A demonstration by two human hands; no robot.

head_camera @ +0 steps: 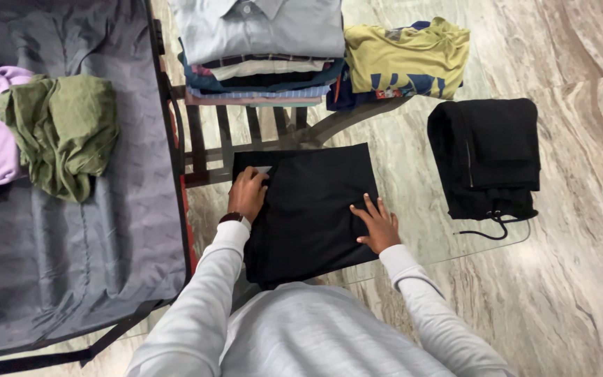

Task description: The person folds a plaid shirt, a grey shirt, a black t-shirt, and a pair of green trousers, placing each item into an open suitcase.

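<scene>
Beside the open suitcase [71,265], on the glass surface [448,241], the folded black garment [312,209] lies under my right hand [378,225], spread flat and gripping nothing, while my left hand [247,194] pinches its upper-left edge.

The folded black garment [312,209] lies flat on the glass tabletop, directly in front of the person; it forms a roughly rectangular shape, its edges slightly skewed, its near edge reaching the table's front rim; the fabric is plain, dark and smooth, with only faint creases; a small pale label shows at its upper left corner; it sits just below the stack of folded shirts, apart from it.
</scene>
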